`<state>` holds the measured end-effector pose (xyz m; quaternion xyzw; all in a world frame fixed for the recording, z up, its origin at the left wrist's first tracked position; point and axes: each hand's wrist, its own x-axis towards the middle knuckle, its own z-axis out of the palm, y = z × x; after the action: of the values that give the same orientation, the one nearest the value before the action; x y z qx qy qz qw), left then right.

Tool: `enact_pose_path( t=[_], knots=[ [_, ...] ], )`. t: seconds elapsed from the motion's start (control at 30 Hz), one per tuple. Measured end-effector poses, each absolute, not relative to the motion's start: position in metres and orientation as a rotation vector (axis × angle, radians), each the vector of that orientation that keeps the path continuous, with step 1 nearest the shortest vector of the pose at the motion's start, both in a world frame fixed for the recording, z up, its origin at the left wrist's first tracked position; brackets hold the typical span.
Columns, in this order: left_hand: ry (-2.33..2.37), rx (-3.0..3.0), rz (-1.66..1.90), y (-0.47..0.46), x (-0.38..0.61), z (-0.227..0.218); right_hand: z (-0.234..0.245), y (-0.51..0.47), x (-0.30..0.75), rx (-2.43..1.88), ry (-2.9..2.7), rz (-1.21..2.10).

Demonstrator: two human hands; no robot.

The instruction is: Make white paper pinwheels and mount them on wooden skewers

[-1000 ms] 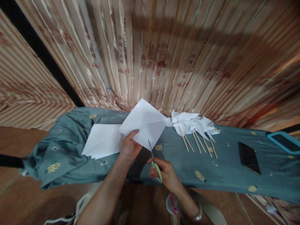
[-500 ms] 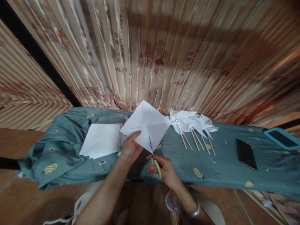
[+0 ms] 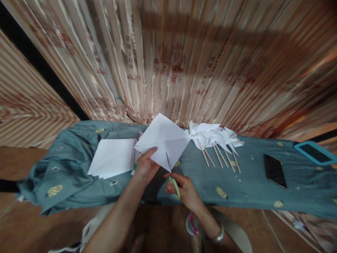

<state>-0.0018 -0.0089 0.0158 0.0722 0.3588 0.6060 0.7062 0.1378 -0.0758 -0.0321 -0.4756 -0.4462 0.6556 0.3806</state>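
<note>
My left hand pinches the lower left edge of a white square paper sheet, held up over the table with one corner pointing down. My right hand grips green-handled scissors. Their blades reach into the sheet's lower corner. A stack of white paper lies flat to the left of my left hand. Several finished white paper pinwheels on wooden sticks lie to the right of the sheet.
A teal cloth with gold motifs covers the table. A black phone lies on it at the right, a blue-cased device at the far right edge. A striped curtain hangs behind.
The scissor blades have moved up into the sheet's lower corner. The sheet has shifted slightly in my left hand, and the view has drifted a little.
</note>
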Motion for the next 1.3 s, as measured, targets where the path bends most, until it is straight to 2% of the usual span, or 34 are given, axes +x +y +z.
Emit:
enact_pose_path(
  t=[0.93, 1.3],
  knots=[
    [0.809, 0.259, 1.247, -0.0157, 0.0033, 0.0102, -0.0336, -0.0741, 0.1431, -1.196, -1.266, 1.504],
    [0.805, 0.223, 1.287, -0.0143, 0.0045, 0.0105, -0.0324, -0.0727, 0.1402, -1.251, -1.150, 1.588]
  ],
)
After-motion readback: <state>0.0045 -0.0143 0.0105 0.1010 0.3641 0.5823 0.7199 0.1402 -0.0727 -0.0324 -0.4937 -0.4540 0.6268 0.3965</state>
